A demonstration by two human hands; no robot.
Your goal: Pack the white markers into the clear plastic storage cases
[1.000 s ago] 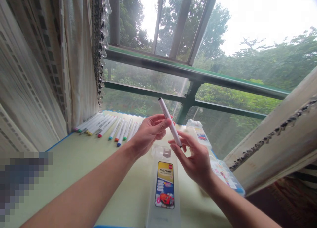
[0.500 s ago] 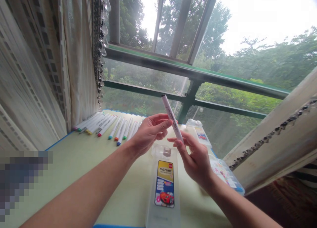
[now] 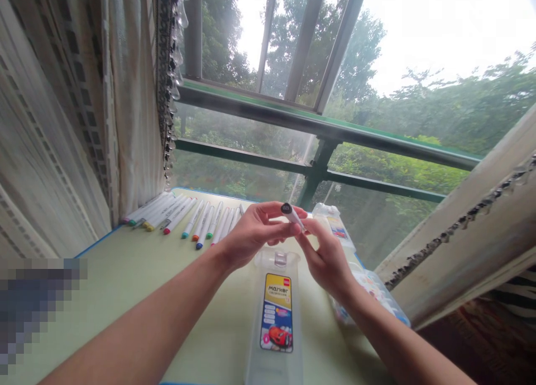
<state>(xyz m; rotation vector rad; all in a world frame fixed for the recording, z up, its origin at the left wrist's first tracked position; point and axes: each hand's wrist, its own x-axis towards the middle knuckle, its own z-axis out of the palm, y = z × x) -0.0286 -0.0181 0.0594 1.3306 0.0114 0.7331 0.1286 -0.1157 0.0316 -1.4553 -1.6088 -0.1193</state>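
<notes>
A white marker (image 3: 296,217) with a dark end cap points toward me between my hands. My left hand (image 3: 262,229) pinches it near the dark end, thumb below and fingers behind. At the far part of the marker, the fingers of my right hand (image 3: 324,254) are closed around it; that end is partly hidden. Below my hands lies a translucent plastic marker case (image 3: 274,368) with a yellow and blue label showing a red car. Left of my left hand, several white markers (image 3: 201,223) with coloured ends lie in a row on the table (image 3: 167,296).
Another translucent case (image 3: 335,220) lies at the back right. A clear box (image 3: 377,290) with a blue edge sits beyond my right forearm. Curtains (image 3: 129,95) hang at both sides, and a window with a green frame (image 3: 318,167) stands behind the table.
The marker has tipped from nearly upright to pointing its dark end toward me, and sits lower. My hands have drawn closer together around it.
</notes>
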